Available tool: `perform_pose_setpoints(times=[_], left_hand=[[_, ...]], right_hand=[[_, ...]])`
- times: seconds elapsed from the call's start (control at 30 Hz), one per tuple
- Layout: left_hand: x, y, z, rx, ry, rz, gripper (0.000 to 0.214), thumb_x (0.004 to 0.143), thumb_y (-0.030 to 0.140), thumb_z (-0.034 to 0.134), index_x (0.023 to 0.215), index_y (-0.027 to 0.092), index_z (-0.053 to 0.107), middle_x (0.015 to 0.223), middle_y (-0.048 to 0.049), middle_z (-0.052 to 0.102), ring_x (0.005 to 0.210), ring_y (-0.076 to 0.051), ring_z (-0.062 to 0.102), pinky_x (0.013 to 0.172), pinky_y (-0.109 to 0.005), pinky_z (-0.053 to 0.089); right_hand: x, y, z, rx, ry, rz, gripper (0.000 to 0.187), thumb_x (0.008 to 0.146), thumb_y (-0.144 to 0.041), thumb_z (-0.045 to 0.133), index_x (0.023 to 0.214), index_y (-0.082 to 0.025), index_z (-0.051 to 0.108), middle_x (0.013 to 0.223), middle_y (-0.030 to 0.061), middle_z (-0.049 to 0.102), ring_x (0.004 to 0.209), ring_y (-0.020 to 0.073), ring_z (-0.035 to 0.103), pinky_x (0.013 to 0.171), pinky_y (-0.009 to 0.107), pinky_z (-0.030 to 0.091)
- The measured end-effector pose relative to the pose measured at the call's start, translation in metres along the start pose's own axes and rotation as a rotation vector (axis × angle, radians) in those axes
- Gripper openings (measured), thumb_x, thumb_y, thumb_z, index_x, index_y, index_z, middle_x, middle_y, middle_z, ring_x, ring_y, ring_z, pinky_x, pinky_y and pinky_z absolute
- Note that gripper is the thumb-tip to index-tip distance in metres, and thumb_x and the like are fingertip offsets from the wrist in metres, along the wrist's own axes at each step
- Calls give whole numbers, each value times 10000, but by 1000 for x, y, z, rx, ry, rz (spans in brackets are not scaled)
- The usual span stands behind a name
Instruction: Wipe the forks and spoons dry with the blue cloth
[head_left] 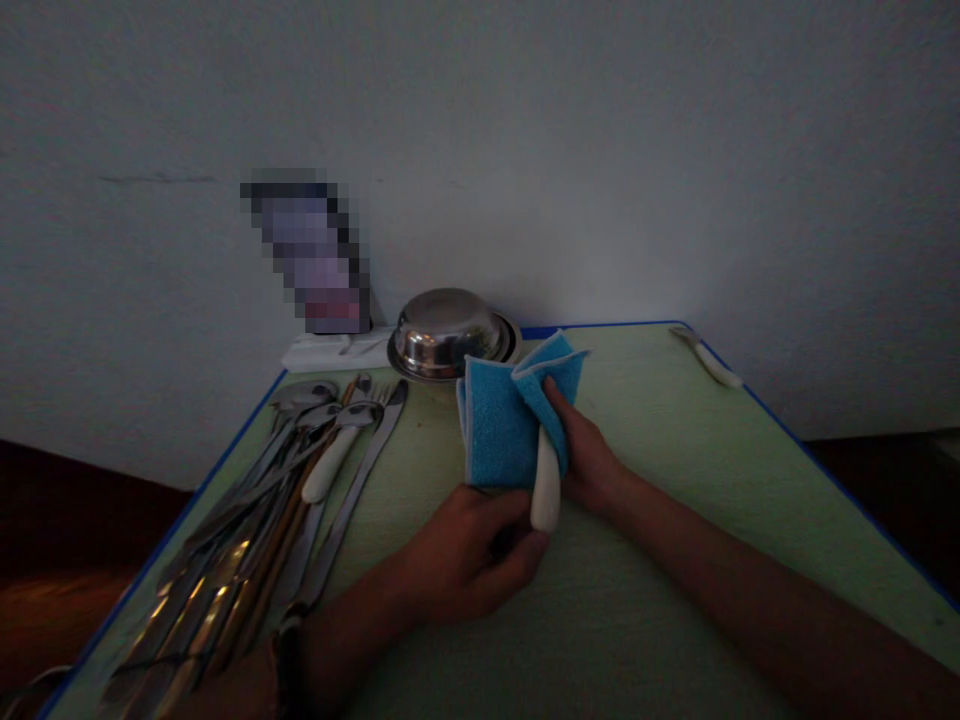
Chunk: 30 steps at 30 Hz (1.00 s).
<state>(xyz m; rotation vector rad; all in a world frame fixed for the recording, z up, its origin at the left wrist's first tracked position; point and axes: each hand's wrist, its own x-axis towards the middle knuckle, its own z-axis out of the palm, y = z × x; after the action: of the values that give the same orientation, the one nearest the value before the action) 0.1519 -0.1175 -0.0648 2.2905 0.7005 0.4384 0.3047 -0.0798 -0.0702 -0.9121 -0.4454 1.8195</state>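
A piece of cutlery with a thick white handle [547, 490] is held above the middle of the table; its upper end is hidden in a folded blue cloth [499, 425]. My left hand [480, 550] is closed, pinching the lower end of the handle between thumb and fingers. Wrapped round the cloth, my right hand [589, 450] presses it about the covered end, thumb on the front fold. To the left lies a pile of cutlery [247, 500] with spoons, forks and knives, one spoon [334, 460] having a similar white handle.
An upturned metal bowl [446, 330] sits at the back of the blue-edged green table [645, 400]. Left of it, a blurred-out device [319, 260] leans on a white stand [330, 350]. A white-handled fork [709, 360] lies at the far right edge. A wall [600, 150] rises behind.
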Motion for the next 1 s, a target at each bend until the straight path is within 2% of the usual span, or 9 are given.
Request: perform_pose_setpoints(times=[0.63,1.0], left_hand=[[1,3,-2,27,3,8,179,853,244,382,702,173,447,564,43,433,484,-84,422,477,-208,313],[1,3,-2,23,-8,-4,166,857,239,379,732,168,462,575,41,441,488,-84,423,488,-215,320]], right_hand=[[0,0,-1,3,-43,-28,508,759,-536,527,1118,-179,570,968,82,693,1031,229,589,954,418,404],[1,1,-2,-9,-30,-20,520,752,-554,521,1113,-183,576,979,91,688,1019,244,593,947,441,408]])
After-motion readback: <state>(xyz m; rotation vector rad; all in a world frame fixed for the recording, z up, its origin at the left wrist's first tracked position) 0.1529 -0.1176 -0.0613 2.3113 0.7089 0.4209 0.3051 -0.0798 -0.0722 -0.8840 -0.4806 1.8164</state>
